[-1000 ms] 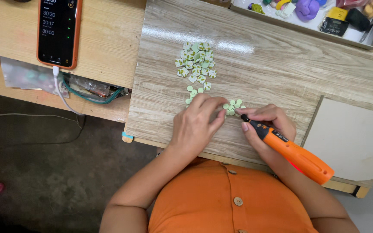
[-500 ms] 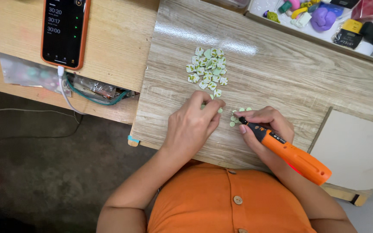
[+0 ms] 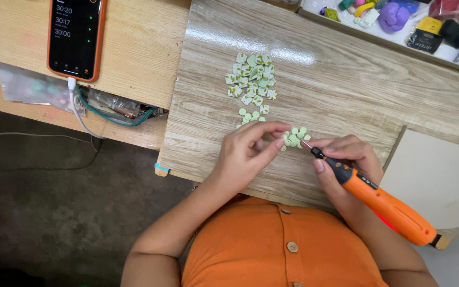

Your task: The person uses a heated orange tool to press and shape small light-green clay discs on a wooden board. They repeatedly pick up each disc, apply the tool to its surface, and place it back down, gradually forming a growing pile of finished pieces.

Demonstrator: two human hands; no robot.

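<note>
A wood-grain board (image 3: pixel 346 90) lay across the desk (image 3: pixel 134 48), a phone (image 3: pixel 75 37) at its far left. Right hand (image 3: pixel 346 159) gripped an orange rotary tool (image 3: pixel 383 204), tip at a small cluster of green discs (image 3: pixel 295 136). Left hand (image 3: pixel 248 151) pinched narrow beside that cluster, below the bigger pile of green pieces (image 3: pixel 252 79).

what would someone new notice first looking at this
Most likely the bright orange pen-shaped rotary tool in the right hand, its thin tip aimed at a small cluster of pale green discs on the wood-grain board. The left hand pinches at those discs, with a bigger heap of green pieces further up the board. A phone in an orange case lies at the top left.
</note>
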